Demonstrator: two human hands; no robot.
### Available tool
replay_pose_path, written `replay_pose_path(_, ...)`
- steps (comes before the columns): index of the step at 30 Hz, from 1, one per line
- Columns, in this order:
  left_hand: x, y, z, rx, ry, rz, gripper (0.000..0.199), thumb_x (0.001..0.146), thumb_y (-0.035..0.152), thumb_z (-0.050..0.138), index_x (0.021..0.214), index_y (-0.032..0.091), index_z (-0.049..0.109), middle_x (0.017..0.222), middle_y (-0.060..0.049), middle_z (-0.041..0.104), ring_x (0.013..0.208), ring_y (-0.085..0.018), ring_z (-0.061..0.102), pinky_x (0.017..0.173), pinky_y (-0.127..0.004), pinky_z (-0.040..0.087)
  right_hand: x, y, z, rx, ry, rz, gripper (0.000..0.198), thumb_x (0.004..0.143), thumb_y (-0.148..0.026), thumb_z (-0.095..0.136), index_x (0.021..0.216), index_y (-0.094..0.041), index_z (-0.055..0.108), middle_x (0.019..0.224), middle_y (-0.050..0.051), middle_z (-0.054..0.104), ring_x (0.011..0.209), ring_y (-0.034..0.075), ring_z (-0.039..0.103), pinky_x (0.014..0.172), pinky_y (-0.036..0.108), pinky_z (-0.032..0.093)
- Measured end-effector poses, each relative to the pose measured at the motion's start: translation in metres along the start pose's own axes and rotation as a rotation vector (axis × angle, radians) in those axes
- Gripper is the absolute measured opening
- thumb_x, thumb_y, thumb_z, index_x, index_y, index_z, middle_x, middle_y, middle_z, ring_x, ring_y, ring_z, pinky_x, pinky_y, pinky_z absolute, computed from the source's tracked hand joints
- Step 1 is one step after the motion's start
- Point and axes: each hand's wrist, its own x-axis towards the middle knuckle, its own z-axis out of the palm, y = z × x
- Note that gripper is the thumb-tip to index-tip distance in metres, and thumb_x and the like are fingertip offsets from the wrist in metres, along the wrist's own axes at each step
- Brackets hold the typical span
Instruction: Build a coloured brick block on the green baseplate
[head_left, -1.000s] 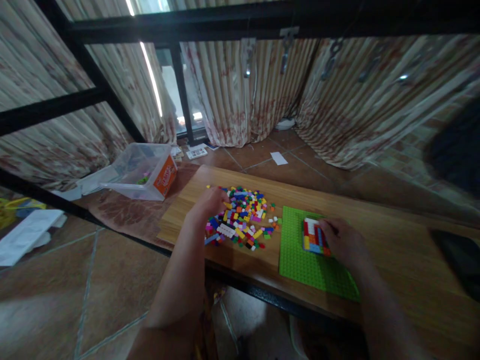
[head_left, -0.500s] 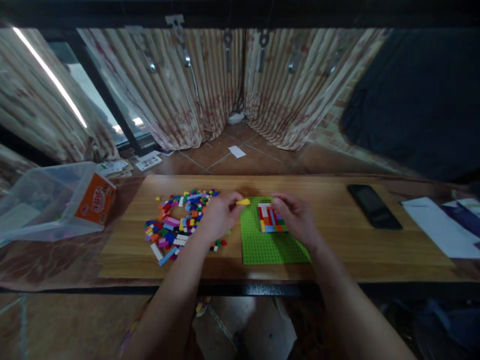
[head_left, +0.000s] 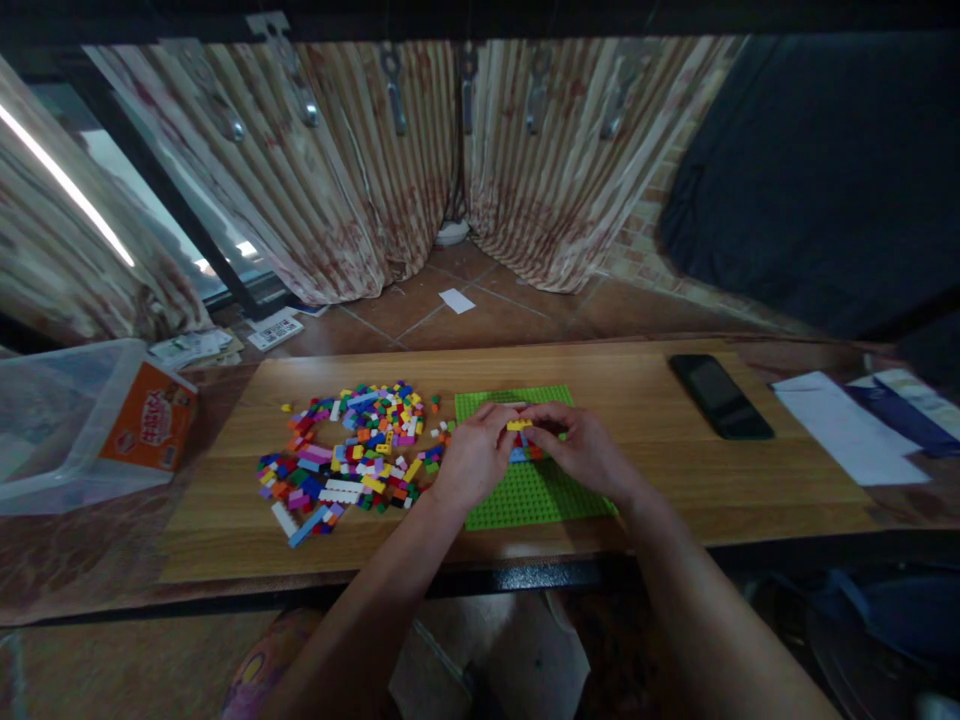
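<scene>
My left hand [head_left: 480, 452] has its fingers closed on the left end of a yellow toy brick [head_left: 518, 425]. From the other side, the fingertips of my right hand [head_left: 586, 452] pinch the same brick. Beneath the fingers sits a low block of coloured bricks [head_left: 525, 453], mostly hidden by both hands. It stands on a green studded baseplate [head_left: 510, 500]. Whether the yellow brick touches the block below, I cannot tell.
Left of the baseplate a loose pile of coloured bricks [head_left: 341, 455] spreads over the wooden board [head_left: 660, 490]. A clear plastic bin [head_left: 67, 420] with an orange label stands at far left. A black phone [head_left: 720, 395] and papers [head_left: 847, 430] lie to the right.
My left hand has brought the yellow brick rightward over the coloured block. My right fingers now meet it there. The camera view has shifted, so the table appears further left.
</scene>
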Motion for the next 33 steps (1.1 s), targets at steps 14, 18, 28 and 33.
replay_pose_path(14, 0.0, 0.004, -0.001, 0.114, -0.044, -0.244, 0.038, 0.091, 0.021, 0.046, 0.128, 0.016, 0.054, 0.113, -0.009, 0.069, 0.097, -0.022, 0.065, 0.091, -0.038, 0.05, -0.002, 0.009, 0.021, -0.468, 0.275, 0.08, 0.011, 0.077, -0.03, 0.062, 0.084, -0.021, 0.063, 0.082, 0.005, 0.068, 0.073, 0.02, 0.061, 0.068, 0.033, 0.047)
replay_pose_path(18, -0.001, 0.005, 0.0, 0.173, -0.081, -0.226, 0.042, 0.092, 0.02, 0.043, 0.133, 0.016, 0.051, 0.118, -0.01, 0.067, 0.104, -0.025, 0.063, 0.093, -0.04, 0.049, -0.001, 0.011, 0.019, -0.418, 0.226, 0.101, 0.011, 0.075, -0.03, 0.065, 0.082, -0.022, 0.062, 0.083, 0.004, 0.067, 0.076, 0.02, 0.061, 0.071, 0.034, 0.047)
replay_pose_path(28, -0.003, 0.003, 0.003, 0.157, -0.092, -0.195, 0.044, 0.092, 0.02, 0.041, 0.135, 0.017, 0.049, 0.116, -0.008, 0.067, 0.103, -0.024, 0.062, 0.092, -0.039, 0.048, 0.002, 0.016, 0.012, -0.305, 0.155, 0.084, 0.015, 0.074, -0.023, 0.066, 0.088, -0.019, 0.065, 0.086, 0.004, 0.068, 0.078, 0.018, 0.062, 0.076, 0.034, 0.049)
replay_pose_path(33, -0.004, 0.001, 0.003, 0.143, -0.086, -0.2, 0.044, 0.092, 0.02, 0.042, 0.135, 0.017, 0.048, 0.116, -0.009, 0.067, 0.104, -0.024, 0.061, 0.093, -0.04, 0.048, 0.001, 0.012, 0.013, -0.372, 0.201, 0.071, 0.02, 0.074, -0.025, 0.067, 0.094, -0.019, 0.067, 0.088, 0.005, 0.068, 0.079, 0.019, 0.062, 0.074, 0.034, 0.049)
